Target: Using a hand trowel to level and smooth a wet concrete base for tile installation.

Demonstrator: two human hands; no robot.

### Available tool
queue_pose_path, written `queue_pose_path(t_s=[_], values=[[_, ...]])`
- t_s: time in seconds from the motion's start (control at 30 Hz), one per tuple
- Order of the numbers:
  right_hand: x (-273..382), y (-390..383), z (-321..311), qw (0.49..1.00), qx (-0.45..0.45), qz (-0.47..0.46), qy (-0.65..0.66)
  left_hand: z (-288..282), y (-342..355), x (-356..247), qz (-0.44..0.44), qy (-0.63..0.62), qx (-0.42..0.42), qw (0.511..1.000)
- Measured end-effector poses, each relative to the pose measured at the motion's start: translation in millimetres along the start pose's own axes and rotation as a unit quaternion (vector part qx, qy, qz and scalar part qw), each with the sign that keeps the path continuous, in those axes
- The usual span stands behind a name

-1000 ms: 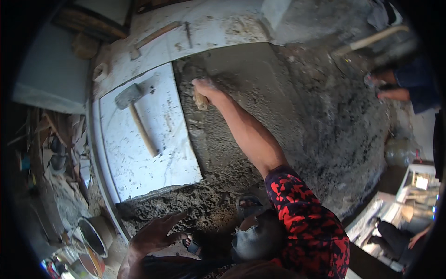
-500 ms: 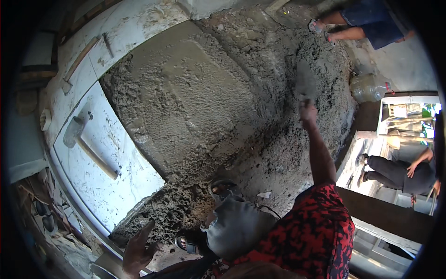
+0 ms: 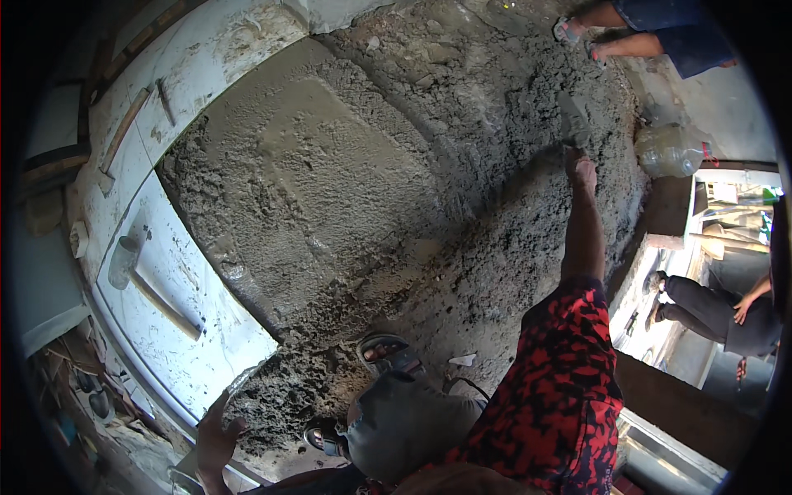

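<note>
My right hand (image 3: 582, 171) is closed round the handle of a trowel (image 3: 572, 120), reaching out at the far right. The trowel's grey blade lies at or just over the rough heaped mortar (image 3: 528, 214); I cannot tell if it touches. To the left of it spreads a flatter bed of wet mortar (image 3: 322, 157). My left hand (image 3: 216, 441), fingers apart and holding nothing, is at the lower left by the near edge of a white slab (image 3: 186, 330). A mallet (image 3: 157, 289) with a wooden handle lies on that slab.
Beyond the slab lie a hammer (image 3: 125, 132) and a thin tool (image 3: 165, 102). A clear plastic jug (image 3: 670, 152) stands at the mortar's right edge. One person's legs (image 3: 631, 43) show at the far right; another person (image 3: 709, 309) is past the sill. My sandalled feet (image 3: 388, 353) are near the mortar.
The view has shifted slightly. My right arm has stretched farther out and to the right with the trowel. My left hand has moved left and lower, toward the slab's near edge.
</note>
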State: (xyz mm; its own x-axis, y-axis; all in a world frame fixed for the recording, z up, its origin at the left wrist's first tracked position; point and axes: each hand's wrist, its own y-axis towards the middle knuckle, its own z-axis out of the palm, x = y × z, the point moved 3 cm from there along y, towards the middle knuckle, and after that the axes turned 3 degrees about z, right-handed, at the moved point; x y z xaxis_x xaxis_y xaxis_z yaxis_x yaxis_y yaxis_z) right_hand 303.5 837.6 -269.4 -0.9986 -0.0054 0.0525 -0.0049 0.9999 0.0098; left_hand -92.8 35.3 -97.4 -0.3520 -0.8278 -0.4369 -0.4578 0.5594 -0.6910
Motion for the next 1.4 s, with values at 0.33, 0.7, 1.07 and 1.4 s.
queue_pose_path(t_s=[0.33,0.7,1.07,1.4], values=[[-111.3,-6.9,37.5,0.901,0.137,-0.216,0.352,25.6,31.4,-6.3,0.027,-0.039,0.041,0.998],[12.9,-162.5,-12.7,0.86,0.37,-0.11,0.335,5.8,-25.2,-20.4,0.044,0.051,0.023,0.997],[342.3,-336.1,-52.9,0.78,0.519,-0.236,0.258,32.5,-63.2,-16.7,0.105,0.069,-0.007,0.992],[538.6,-417.5,-56.6,0.798,0.085,-0.593,-0.056,23.0,-78.3,6.3,0.107,-0.03,-0.014,0.994]])
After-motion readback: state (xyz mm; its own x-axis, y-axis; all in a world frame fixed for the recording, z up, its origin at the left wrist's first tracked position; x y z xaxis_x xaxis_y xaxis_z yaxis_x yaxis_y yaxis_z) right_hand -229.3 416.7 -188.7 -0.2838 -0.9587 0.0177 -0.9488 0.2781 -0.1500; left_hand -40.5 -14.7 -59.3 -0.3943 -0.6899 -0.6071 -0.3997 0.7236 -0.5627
